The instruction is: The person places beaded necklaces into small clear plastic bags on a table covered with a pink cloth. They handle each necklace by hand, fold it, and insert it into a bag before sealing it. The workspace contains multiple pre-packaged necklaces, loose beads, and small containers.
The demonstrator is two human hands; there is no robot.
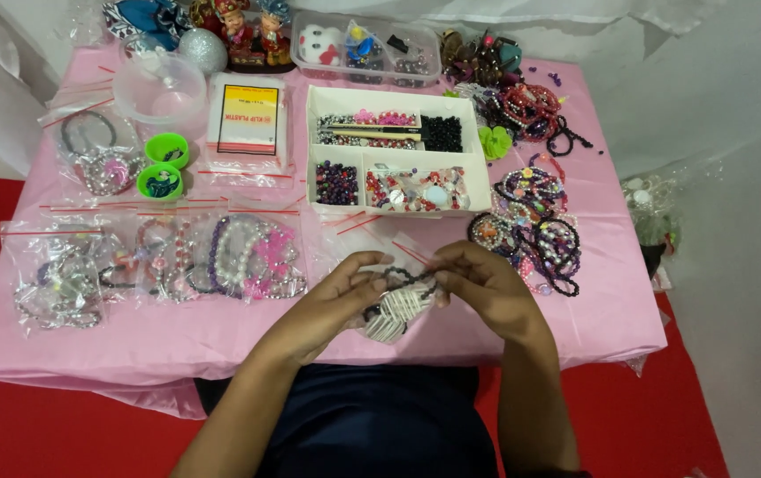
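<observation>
Bead bundle (395,305) — white and dark beaded strands bunched together — sits between both hands at the near edge of the pink table (221,341). Left hand (338,299) grips its left side, fingers curled round the white beads; right hand (484,285) pinches the dark strand at the top right. Left of the hands, clear bags of bracelets (159,265) lie flat in a row; two green cups (163,165) sit further back. Straight beyond the hands, a white divided box (395,152) holds dark, purple and mixed beads in separate compartments. Right of it — a loose pile of bracelets (535,226), touching nothing the hands hold.
</observation>
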